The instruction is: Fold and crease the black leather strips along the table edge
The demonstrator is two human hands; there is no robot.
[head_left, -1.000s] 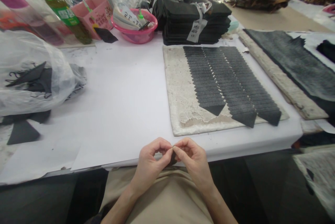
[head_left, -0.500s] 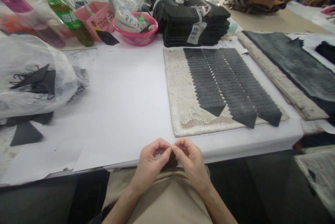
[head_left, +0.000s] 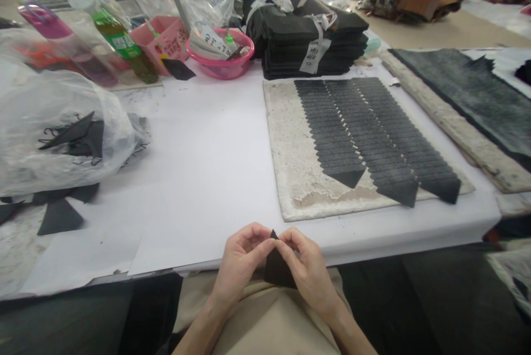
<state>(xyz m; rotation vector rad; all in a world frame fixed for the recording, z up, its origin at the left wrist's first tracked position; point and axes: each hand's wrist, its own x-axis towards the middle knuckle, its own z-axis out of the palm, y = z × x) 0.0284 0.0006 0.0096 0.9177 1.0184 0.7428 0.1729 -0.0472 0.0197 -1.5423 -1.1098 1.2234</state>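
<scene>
My left hand (head_left: 240, 264) and my right hand (head_left: 307, 269) meet at the near edge of the white table (head_left: 207, 161), over my lap. Both pinch a small black triangular piece (head_left: 277, 269) by its top corner, its point sticking up between the fingertips. Ahead on the right lies a pale worn board (head_left: 290, 167) with three overlapping rows of black triangular pieces (head_left: 369, 139) laid like scales.
A clear plastic bag of black pieces (head_left: 62, 139) sits at left, with loose black triangles (head_left: 58, 217) beside it. At the back stand a pink bowl (head_left: 219, 56), a pink box (head_left: 166, 34), bottles (head_left: 120, 40) and tied black bundles (head_left: 311, 34). A second board (head_left: 460, 106) lies at right.
The black piece has come further out between my fingertips and now hangs as a plain triangle. My view has shifted slightly, so the table things sit a little lower and to the right.
</scene>
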